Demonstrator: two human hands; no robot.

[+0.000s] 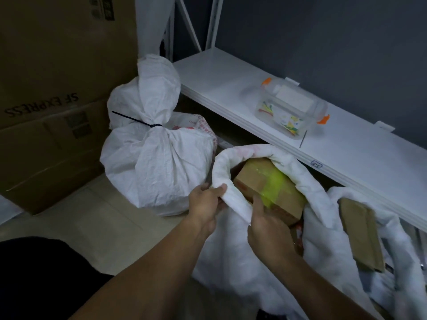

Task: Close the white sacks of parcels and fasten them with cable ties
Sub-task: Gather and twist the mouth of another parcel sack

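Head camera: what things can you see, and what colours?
tied sack: 1, white, floor, left
cable tie: 1, black, round the tied sack's neck
open sack: 1, white, centre
taped parcel: 1, brown, yellow-green tape, inside the open sack
flat parcel: 1, brown, on white sacking, right
cardboard boxes: 2, brown, stacked, far left
shelf: 1, white, upper right
clear tub: 1, orange clips, on the shelf
left hand: 1, grips the open sack's rim
right hand: 1, grips the same rim

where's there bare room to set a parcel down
Free: the shelf left of the clear box, and the floor this side of the cartons and tied sack. Crowded: right of the open sack, where a flat parcel lies on another sack.
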